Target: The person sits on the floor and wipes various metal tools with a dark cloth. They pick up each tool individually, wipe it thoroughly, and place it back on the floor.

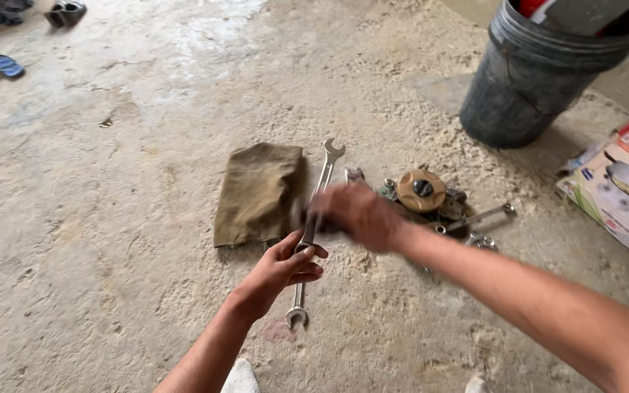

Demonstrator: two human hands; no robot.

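Observation:
My left hand point(279, 271) grips a long silver open-ended wrench point(323, 169) near its middle, holding it above the dusty concrete floor. The wrench runs from an open jaw below my fingers up to a second jaw near the folded olive cloth point(258, 191). My right hand point(354, 215) is blurred with motion and hovers over the wrench's upper shaft, just left of a pile of metal parts point(431, 200). I cannot tell whether it holds anything.
A round brass-coloured part with a dark knob tops the pile; smaller wrenches point(483, 215) lie beside it. A dark plastic bucket point(540, 73) stands at the back right, a printed cardboard box point(620, 193) at the right edge, a blue sandal point(5, 65) far left.

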